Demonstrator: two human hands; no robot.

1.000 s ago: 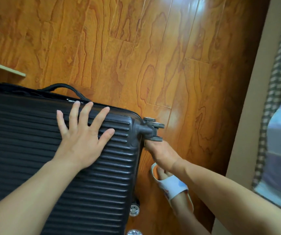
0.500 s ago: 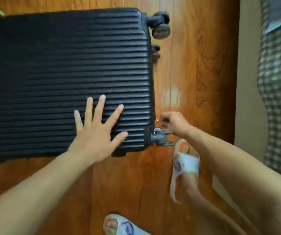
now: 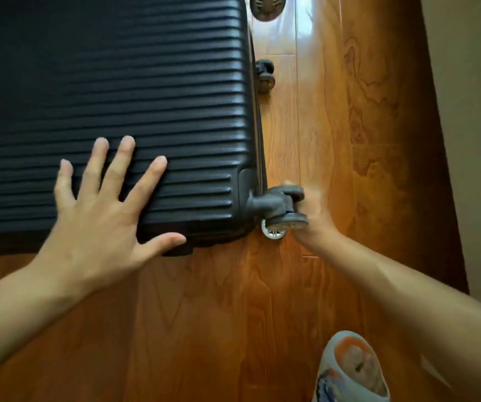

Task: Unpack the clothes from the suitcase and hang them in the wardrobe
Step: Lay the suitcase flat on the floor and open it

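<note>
A black ribbed hard-shell suitcase [image 3: 117, 82] lies flat and closed on the wooden floor [image 3: 219, 314]. My left hand [image 3: 103, 221] rests flat on its shell near the near right corner, fingers spread and straight. My right hand [image 3: 316, 221] is at the suitcase's near grey caster wheel [image 3: 279, 204], partly behind it and blurred by motion, so its grip is unclear. No clothes and no wardrobe are in view.
Two more caster wheels [image 3: 265, 76] stick out along the suitcase's right side. A foot in a pale patterned slipper [image 3: 352, 369] stands at the bottom right. A beige wall [image 3: 471, 140] runs along the right edge.
The suitcase has gone from tilted to lying flat, and the view has closed in on it. My right hand moved from the zipper edge down to the near wheel. The left hand stays flat.
</note>
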